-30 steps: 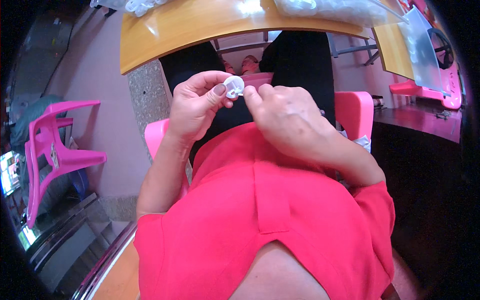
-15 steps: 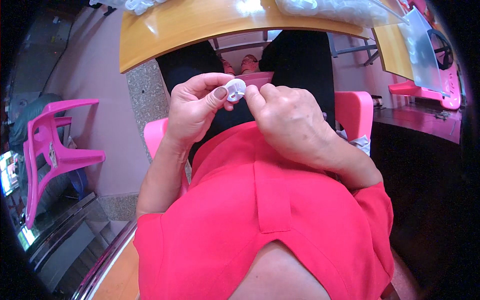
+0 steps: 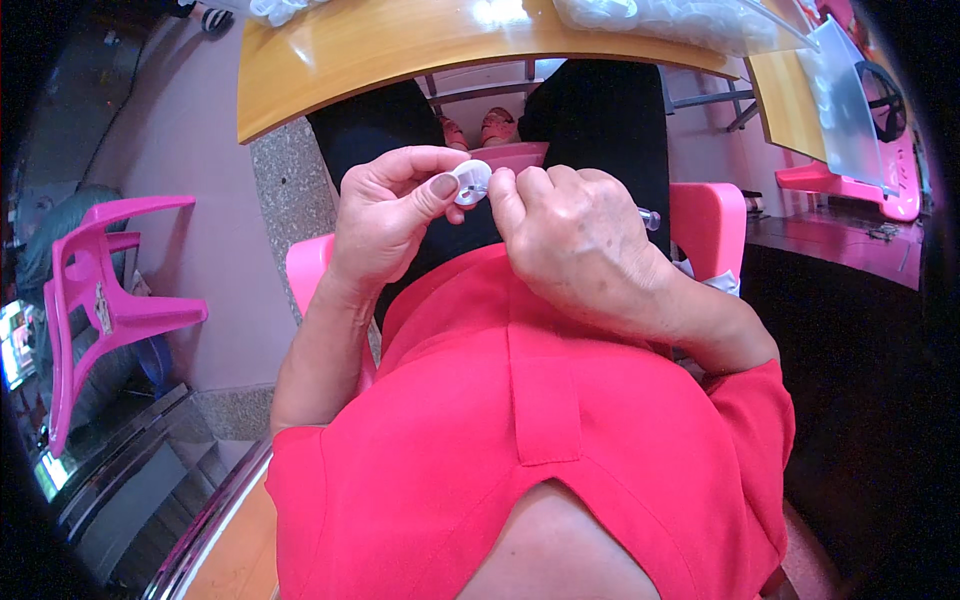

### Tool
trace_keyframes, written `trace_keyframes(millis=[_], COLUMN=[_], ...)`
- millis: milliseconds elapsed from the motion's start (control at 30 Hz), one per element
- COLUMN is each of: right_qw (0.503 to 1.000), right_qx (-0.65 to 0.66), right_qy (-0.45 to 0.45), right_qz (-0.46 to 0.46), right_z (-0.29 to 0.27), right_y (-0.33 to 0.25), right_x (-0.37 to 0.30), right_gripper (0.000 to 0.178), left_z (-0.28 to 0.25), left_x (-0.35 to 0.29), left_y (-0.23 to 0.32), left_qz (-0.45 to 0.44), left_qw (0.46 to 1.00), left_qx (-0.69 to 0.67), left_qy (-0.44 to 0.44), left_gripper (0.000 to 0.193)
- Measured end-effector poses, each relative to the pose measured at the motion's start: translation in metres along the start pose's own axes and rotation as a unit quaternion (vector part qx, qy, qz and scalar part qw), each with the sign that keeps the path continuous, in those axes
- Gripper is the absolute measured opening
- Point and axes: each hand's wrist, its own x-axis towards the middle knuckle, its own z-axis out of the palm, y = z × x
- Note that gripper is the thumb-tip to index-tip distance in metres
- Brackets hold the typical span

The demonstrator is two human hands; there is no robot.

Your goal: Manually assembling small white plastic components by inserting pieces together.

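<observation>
Over my lap, my left hand (image 3: 395,205) pinches a small round white plastic piece (image 3: 470,183) between thumb and fingers. The piece is cup-like, with a small slot or dark detail inside. My right hand (image 3: 575,220) is closed just to the right of it, thumb and forefinger meeting at the piece's edge. From behind the right fist pokes the clear rounded end of a slim tool (image 3: 650,218). Most of that tool is hidden in the fist, and a thin shiny tip seems to reach into the piece.
A wooden table (image 3: 400,60) is ahead, carrying a clear bag or tray of translucent plastic parts (image 3: 670,25). Pink chair arms (image 3: 708,230) flank me. At the left lies a pink plastic chair (image 3: 110,300); a translucent bin (image 3: 845,110) is at the far right.
My right fist has turned slightly, and the tool's clear end now shows more behind it. The white piece has tilted a little in my left fingers. A striped shoe appears at the upper left.
</observation>
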Motion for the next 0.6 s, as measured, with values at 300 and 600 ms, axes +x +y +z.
trace_keyframes(millis=[300, 600], right_qw=[0.999, 0.997], right_qx=[-0.009, -0.019], right_qy=[0.036, -0.021], right_qz=[-0.021, -0.067], right_z=[0.007, 0.001], right_y=[-0.002, -0.006], right_x=[0.006, 0.014], right_gripper=[0.016, 0.010], left_z=[0.000, 0.007], left_x=[-0.001, -0.003], left_y=[-0.002, -0.005], left_qz=[0.004, 0.008], left_qw=[1.000, 0.991], left_qx=[0.012, 0.097], left_qy=[0.014, 0.095], left_gripper=[0.020, 0.015])
